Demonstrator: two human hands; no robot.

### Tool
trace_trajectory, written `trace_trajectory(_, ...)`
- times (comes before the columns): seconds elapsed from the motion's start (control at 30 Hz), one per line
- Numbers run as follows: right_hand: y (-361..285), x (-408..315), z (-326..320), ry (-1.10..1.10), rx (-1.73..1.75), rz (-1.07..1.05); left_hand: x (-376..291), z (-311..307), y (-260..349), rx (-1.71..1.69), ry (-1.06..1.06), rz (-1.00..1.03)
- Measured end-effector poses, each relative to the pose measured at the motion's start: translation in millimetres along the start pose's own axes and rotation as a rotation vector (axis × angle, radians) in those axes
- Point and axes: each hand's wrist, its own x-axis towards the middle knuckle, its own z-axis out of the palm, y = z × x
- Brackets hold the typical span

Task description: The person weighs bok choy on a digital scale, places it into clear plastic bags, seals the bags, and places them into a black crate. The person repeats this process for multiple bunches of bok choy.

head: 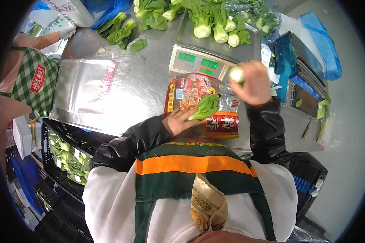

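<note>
My left hand (180, 121) rests on a printed red plastic bag (222, 126) at the table's near edge, its fingers against the white stem of a small bok choy (206, 107). To the right, my right hand (253, 82) is raised near the scale's corner, somewhat blurred, its fingers closed around another bok choy (237, 74) whose pale base shows; the leaves are hidden. Just beyond the bag stands a digital scale (197, 62) with lit green displays. Several bok choy (202, 29) lie on its metal pan (188, 38), bases towards me.
Loose bok choy (118, 30) and flat clear bags (82, 82) lie on the steel table (140, 82). A co-worker's gloved hand (67, 33) touches its far left. A label printer (305, 91) and a knife (306, 129) are at right. A black crate (48, 142) holds packed greens.
</note>
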Motion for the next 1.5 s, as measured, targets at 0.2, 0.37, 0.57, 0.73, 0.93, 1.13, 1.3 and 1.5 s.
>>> trace_trajectory(0.2,-77,12,72,-0.302,0.112,-0.146,1,25,7,-0.164,0.065,0.013)
trace_trajectory(0.37,-77,-34,137,-0.566,0.445,-0.040,-25,-15,9,-0.087,0.123,-0.016)
trace_trajectory(0.57,-69,-45,127,-0.570,0.489,-0.182,-16,-6,11,-0.028,0.251,-0.271)
trace_trajectory(0.73,23,38,83,0.210,0.154,-0.001,-6,6,4,-0.076,0.123,-0.247)
trace_trajectory(0.93,100,81,92,-0.055,0.012,0.050,-10,2,5,-0.086,0.103,-0.253)
trace_trajectory(1.13,34,32,35,-0.032,0.064,-0.015,-13,3,8,-0.141,0.114,-0.262)
trace_trajectory(1.3,-88,4,81,-0.760,0.308,0.000,-10,3,6,0.007,0.230,-0.262)
trace_trajectory(1.5,11,37,89,-0.020,0.225,-0.104,-7,2,3,-0.191,0.214,-0.282)
